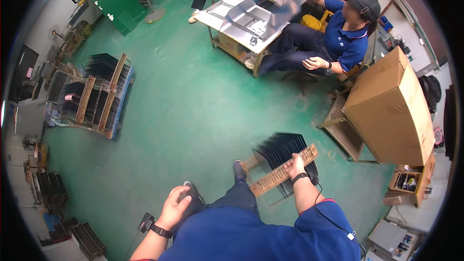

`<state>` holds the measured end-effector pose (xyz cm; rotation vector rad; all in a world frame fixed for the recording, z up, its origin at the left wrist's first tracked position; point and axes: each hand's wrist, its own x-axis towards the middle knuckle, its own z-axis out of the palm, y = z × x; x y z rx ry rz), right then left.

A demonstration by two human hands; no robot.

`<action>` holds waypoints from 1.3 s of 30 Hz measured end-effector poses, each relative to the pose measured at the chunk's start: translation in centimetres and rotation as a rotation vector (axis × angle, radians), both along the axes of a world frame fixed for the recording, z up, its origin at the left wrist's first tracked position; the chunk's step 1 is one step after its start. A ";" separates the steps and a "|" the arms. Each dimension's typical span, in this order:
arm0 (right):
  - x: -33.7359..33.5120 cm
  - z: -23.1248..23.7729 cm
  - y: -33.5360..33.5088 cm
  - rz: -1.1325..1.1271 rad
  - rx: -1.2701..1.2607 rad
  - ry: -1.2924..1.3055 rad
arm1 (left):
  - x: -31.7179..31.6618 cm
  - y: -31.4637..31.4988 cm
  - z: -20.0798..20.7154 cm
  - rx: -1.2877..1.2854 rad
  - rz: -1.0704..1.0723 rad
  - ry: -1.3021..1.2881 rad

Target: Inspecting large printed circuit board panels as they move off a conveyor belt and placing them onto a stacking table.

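My right hand is closed around the slotted wooden bar of a rack, just right of my feet. Several thin dark panels stand side by side in that rack, partly covered by the bar and my arm. My left hand hangs near my left thigh, empty, its fingers loosely bent and apart from the thumb. Both wrists carry dark bands, and a small black device sits at the left one.
A blue wheeled cart with slotted racks of dark panels stands at the left. Ahead, a seated co-worker handles a shiny sheet at a white table. A large cardboard box rests on a stand at the right.
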<state>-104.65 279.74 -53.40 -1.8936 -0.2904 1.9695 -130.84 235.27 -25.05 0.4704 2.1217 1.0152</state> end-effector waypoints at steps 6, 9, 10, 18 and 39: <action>-8.8 0.6 1.7 0.013 0.025 0.280 | -1.1 -0.1 -1.3 -0.314 -0.022 0.100; -10.8 0.8 5.2 0.051 0.020 0.375 | -0.1 -6.3 -2.8 -0.611 -0.004 0.059; -10.5 0.5 6.7 0.085 0.038 0.403 | 0.4 -8.5 -2.9 -0.663 0.039 0.047; 9.4 -4.5 11.6 0.791 0.032 -0.642 | 4.9 -9.9 -4.9 -0.563 0.321 -0.103; -31.1 55.0 -36.3 1.392 0.406 2.061 | 33.3 -33.6 -13.8 -0.362 0.966 -0.167</action>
